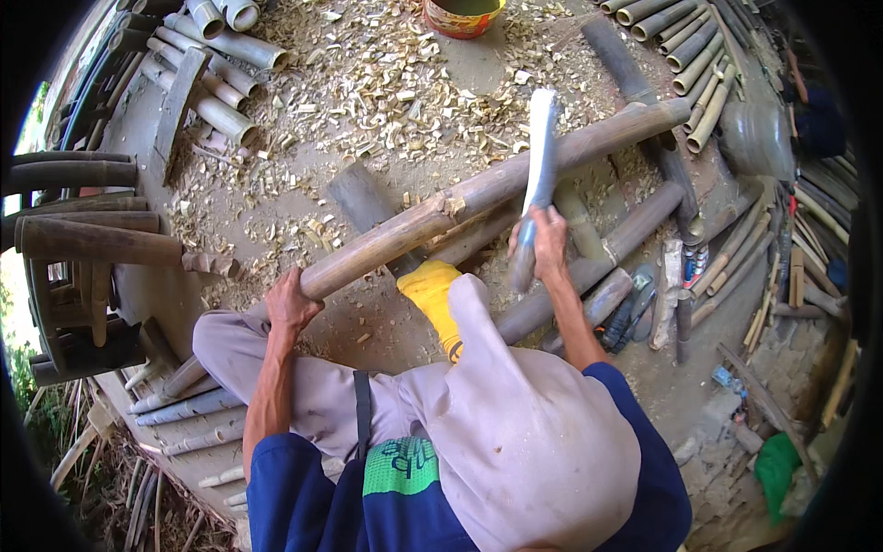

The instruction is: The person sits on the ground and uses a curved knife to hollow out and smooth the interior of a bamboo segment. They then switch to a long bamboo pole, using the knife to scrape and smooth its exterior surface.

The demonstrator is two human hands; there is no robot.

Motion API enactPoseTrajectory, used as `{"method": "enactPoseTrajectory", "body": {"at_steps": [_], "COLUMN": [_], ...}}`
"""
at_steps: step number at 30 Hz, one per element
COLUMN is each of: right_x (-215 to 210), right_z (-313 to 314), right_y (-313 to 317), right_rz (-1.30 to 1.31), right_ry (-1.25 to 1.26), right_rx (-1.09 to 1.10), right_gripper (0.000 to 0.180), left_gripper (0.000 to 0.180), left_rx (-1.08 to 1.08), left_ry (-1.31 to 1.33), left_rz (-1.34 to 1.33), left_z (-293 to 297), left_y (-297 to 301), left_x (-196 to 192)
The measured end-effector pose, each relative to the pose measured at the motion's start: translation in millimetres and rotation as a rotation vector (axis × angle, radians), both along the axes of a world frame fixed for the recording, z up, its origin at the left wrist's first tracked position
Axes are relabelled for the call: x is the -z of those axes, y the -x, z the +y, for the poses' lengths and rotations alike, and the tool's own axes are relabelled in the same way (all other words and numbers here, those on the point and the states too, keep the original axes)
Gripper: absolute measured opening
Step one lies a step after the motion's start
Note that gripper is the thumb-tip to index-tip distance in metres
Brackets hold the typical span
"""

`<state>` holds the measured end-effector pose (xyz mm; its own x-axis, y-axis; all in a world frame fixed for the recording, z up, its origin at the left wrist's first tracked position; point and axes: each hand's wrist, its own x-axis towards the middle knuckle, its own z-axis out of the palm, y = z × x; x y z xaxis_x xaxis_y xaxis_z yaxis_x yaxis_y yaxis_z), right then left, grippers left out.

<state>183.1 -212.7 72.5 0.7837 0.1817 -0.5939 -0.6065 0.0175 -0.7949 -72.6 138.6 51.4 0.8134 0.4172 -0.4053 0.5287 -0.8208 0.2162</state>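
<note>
A long brown bamboo pole [368, 250] slants across in front of me, its near end at the left and its far end raised to the right. My left hand [292, 304] is closed around the near end, by my knee. In my right hand [546, 241] is a machete [541, 152], gripped by its dark handle, with the pale, shiny blade pointing away from me. The blade crosses in front of the pole in this view; whether it touches cannot be made out. Below the pole, a yellow covering [430, 293] wraps my lower leg or foot.
Pale wood shavings [368, 101] litter the ground ahead, around a red and yellow bucket [464, 18]. Cut bamboo tubes [225, 120] lie at the far left, with more [694, 55] at the far right. A bamboo frame [92, 239] stands left. A green bag [777, 474] lies at the lower right.
</note>
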Motion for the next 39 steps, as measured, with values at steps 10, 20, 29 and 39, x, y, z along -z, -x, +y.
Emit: {"method": "enactPoseTrajectory", "body": {"at_steps": [10,20,29,39], "right_x": [-8,-6,-5,-13], "right_z": [6,3,2,10], "right_y": [-5,-4,0,7], "right_rz": [0.010,-0.043,-0.013,-0.032], "right_ry": [-0.007,0.044,0.168,0.106], "right_rx": [0.003,-0.066,-0.270,-0.263], "right_gripper": [0.019,0.032,0.024,0.023], "left_gripper": [0.060,0.060,0.059,0.063], "left_rx": [0.002,0.021,0.031,0.034], "left_ry": [-0.113,-0.182,-0.238,-0.159], "left_rz": [-0.024,-0.075,-0.095,-0.017], "left_z": [-7,-10,-15,-6], "left_y": [6,5,3,-7], "left_x": [2,0,3,-1]}}
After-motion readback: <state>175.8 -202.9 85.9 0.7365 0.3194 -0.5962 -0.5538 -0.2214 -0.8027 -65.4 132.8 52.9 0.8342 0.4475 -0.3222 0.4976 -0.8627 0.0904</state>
